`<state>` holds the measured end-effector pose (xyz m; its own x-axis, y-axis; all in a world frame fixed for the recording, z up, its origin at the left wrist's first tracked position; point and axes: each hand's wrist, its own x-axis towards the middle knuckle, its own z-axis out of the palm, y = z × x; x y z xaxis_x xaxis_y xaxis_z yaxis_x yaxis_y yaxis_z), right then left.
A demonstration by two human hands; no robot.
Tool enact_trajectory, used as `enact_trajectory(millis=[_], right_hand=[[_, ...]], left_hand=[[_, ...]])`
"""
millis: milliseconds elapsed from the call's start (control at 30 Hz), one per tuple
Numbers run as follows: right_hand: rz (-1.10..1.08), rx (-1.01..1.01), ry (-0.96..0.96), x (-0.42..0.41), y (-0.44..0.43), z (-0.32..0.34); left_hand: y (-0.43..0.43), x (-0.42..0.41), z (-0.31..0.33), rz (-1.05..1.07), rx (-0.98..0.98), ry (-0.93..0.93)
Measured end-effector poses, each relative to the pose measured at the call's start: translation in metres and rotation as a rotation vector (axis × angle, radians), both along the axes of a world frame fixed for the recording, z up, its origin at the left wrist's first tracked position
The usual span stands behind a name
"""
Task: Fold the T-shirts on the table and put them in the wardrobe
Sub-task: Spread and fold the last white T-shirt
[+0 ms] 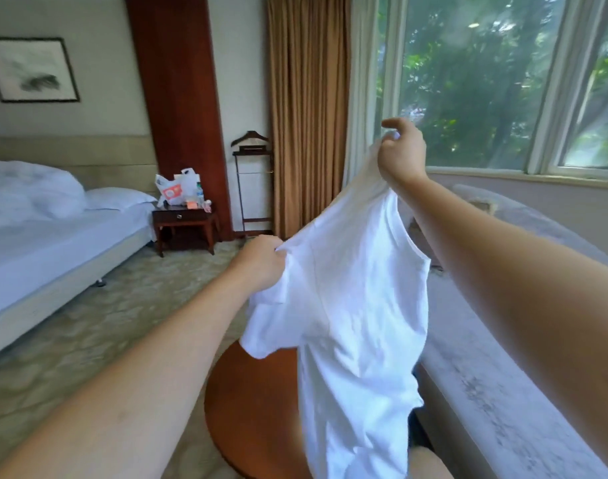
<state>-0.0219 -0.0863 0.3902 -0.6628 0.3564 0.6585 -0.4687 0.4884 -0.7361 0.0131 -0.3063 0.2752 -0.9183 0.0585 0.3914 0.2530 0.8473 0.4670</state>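
A white T-shirt [354, 305] hangs in the air in front of me, above a round brown wooden table [254, 402]. My left hand [261, 262] grips the shirt at one shoulder, lower and to the left. My right hand [401, 152] pinches the other shoulder, raised high near the window. The shirt hangs slanted between them, one short sleeve drooping at the left, its hem dropping below the frame's bottom edge. No wardrobe is in sight.
A bed [53, 236] with white sheets stands at the left. A dark nightstand [183, 224] with plastic bags sits beside it, then a valet stand [252, 184] and brown curtain [307, 108]. A grey sofa [502, 357] runs along the right under the window.
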Motion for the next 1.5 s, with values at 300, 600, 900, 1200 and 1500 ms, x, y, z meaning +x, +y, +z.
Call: enact_trajectory(millis=[300,600,900,1200,1500], right_hand=[[0.123,0.058,-0.120,-0.091,-0.051,-0.030],[0.086,0.115,-0.331,-0.133,-0.025,-0.095],[-0.065,0.162,-0.273,-0.121,-0.006,-0.105],[-0.039,0.237,-0.161,-0.093,-0.004,-0.074],[0.573,-0.312,-0.375,-0.038,-0.025,-0.036]], left_hand=[[-0.075,-0.055,-0.006,0.134,0.288,-0.145],[-0.093,-0.090,-0.011,0.269,0.371,-0.088],[-0.088,-0.081,-0.010,0.142,0.322,-0.178],[-0.099,-0.061,0.015,0.210,0.428,0.031],[-0.069,0.015,0.049,-0.381,0.364,-0.833]])
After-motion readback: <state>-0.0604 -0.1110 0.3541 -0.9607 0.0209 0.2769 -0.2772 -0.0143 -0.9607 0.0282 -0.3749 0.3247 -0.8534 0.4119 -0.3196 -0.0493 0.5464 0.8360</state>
